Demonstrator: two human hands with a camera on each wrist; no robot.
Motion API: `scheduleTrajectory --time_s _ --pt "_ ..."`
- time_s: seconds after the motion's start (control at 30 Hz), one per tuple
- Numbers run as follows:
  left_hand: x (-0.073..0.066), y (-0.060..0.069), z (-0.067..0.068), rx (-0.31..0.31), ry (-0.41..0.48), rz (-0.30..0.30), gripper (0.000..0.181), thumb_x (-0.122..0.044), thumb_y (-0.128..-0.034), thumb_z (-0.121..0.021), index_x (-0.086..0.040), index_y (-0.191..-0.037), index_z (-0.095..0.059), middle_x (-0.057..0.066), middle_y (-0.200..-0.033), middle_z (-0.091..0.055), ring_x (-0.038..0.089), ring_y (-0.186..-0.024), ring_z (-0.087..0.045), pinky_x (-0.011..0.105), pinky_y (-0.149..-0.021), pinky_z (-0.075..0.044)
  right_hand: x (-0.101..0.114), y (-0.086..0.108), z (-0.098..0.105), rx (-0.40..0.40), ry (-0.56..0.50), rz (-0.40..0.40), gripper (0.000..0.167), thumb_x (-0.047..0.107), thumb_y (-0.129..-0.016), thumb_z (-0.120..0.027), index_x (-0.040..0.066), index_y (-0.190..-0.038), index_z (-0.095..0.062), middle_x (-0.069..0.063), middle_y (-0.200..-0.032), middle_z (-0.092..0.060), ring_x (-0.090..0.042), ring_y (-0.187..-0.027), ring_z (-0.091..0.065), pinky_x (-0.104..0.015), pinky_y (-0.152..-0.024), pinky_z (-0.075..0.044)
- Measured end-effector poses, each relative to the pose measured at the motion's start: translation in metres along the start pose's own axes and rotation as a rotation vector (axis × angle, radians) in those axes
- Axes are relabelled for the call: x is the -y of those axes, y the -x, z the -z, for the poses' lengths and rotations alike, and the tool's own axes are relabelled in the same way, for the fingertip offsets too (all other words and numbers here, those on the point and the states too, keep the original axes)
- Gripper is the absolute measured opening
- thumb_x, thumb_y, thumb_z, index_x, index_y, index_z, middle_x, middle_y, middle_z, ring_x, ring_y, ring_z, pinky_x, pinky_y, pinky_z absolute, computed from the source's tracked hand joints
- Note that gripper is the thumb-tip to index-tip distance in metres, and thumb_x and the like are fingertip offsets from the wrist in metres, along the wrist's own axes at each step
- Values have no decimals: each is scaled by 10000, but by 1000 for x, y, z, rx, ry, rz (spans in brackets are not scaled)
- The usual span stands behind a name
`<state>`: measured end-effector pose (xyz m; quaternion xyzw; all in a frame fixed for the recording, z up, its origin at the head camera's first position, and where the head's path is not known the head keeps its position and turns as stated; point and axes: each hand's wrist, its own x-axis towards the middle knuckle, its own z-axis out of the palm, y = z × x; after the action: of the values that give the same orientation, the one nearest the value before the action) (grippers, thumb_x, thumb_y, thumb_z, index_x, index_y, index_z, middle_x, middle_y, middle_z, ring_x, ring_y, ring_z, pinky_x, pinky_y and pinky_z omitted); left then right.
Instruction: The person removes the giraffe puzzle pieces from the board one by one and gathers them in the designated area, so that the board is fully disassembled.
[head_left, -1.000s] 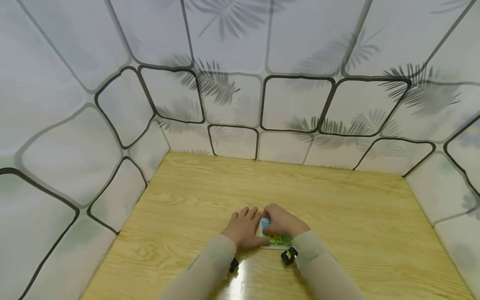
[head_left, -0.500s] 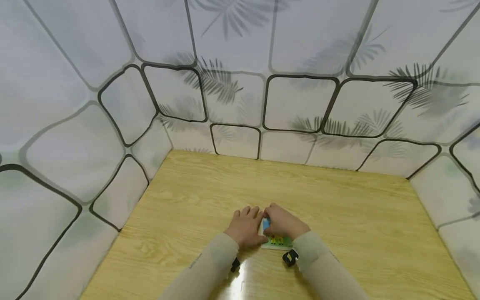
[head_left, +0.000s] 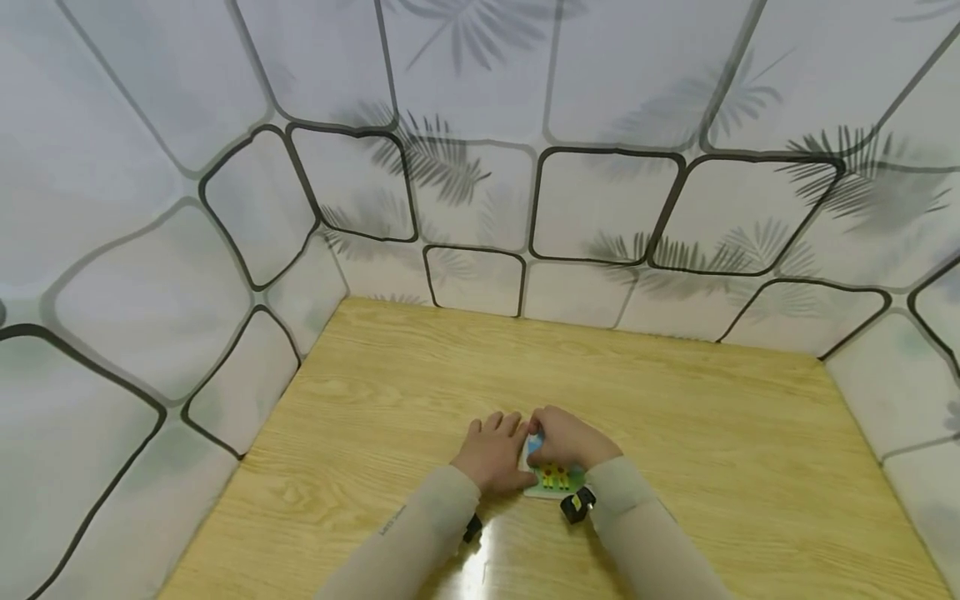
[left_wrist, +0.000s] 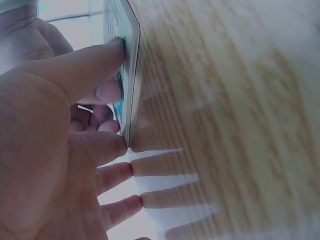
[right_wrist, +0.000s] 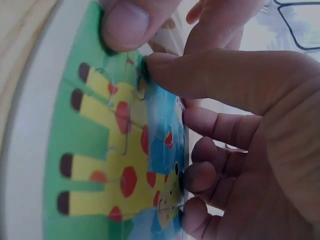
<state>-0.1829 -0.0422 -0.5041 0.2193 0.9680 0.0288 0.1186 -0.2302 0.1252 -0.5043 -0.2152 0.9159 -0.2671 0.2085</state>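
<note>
A small jigsaw puzzle (head_left: 557, 477) with a yellow, red-spotted giraffe (right_wrist: 129, 175) on green and blue lies on the table, inside a pale border (right_wrist: 25, 165). My left hand (head_left: 489, 457) lies to its left with fingers spread and straight, fingertips on the table. The left thumb (left_wrist: 107, 57) rests on the puzzle's near-left edge. Over the puzzle's upper part, my right hand (head_left: 572, 439) has its thumb (right_wrist: 172, 70) on the picture and its curled fingers (right_wrist: 200, 175) at the far edge. It covers the upper right of the puzzle in the head view.
The wood-grain table (head_left: 375, 375) extends around both hands. Pale fabric walls (head_left: 480, 200) with dark outlines and leaf prints enclose it at the back and sides. Each wrist carries a small black camera (head_left: 577, 506).
Both hands keep nearly the same places on the puzzle. The whole head view has shifted slightly. The left thumb sits a little less far over the picture than one second ago.
</note>
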Motion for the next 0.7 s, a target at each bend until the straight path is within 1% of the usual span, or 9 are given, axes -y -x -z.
scheduleTrajectory --time_s 0.07,0.17,0.23,0.3,0.4,0.47,0.57,0.7 --pt "0 0 -1 -5 -3 -1 851 -657 -891 -601 -211 -1578 -370 34 -1603 -367 288 -1455 -340 538 -1115 -338 0 -1 0 0 7 11 278 144 -776 -851 74 -928 -630 0 -852 -598 -152 -723 -524 -332 -668 -466" --pt "0 -1 -3 -10 -7 -8 857 -665 -884 -601 -210 -1575 -378 30 -1600 -371 287 -1452 -345 539 -1109 -343 -1 -3 -1 15 8 26 211 134 -773 -839 76 -769 -636 14 -698 -572 -125 -595 -489 -281 -567 -418" --pt "-1 -1 -3 -10 -5 -10 856 -665 -886 -599 -208 -1575 -380 30 -1601 -368 287 -1452 -346 540 -1107 -344 0 -2 -1 11 5 25 224 123 -768 -837 79 -729 -621 6 -690 -550 -124 -581 -475 -274 -549 -402" --pt "-1 -1 -2 -7 -4 -9 850 -666 -891 -593 -212 -1576 -376 29 -1605 -361 285 -1454 -342 541 -1107 -344 0 -1 -1 3 0 21 228 126 -773 -845 70 -763 -624 -12 -748 -560 -139 -621 -490 -285 -573 -419" --pt "-1 -1 -2 -1 -5 -4 852 -673 -898 -585 -214 -1581 -365 27 -1612 -348 281 -1461 -334 539 -1110 -345 -1 1 -2 -35 13 10 294 162 -782 -858 73 -909 -608 -31 -902 -546 -163 -747 -508 -334 -662 -459" --pt "0 -1 -2 0 -12 -2 852 -680 -896 -581 -215 -1579 -370 23 -1613 -346 278 -1461 -333 536 -1108 -348 -1 4 -4 -53 36 8 331 198 -792 -860 71 -968 -610 -32 -946 -550 -169 -786 -516 -358 -706 -479" --pt "1 -2 -3 -2 -17 1 852 -688 -892 -579 -213 -1572 -384 18 -1612 -346 275 -1460 -335 535 -1103 -351 -1 7 -7 -75 75 2 338 247 -808 -848 76 -990 -620 -20 -966 -541 -158 -803 -511 -372 -753 -486" --pt "2 -1 -4 -5 -16 4 847 -684 -890 -583 -215 -1568 -391 17 -1610 -348 275 -1458 -337 538 -1101 -353 2 9 -9 -98 92 1 342 268 -808 -845 71 -999 -641 -25 -982 -535 -152 -805 -513 -381 -775 -498"
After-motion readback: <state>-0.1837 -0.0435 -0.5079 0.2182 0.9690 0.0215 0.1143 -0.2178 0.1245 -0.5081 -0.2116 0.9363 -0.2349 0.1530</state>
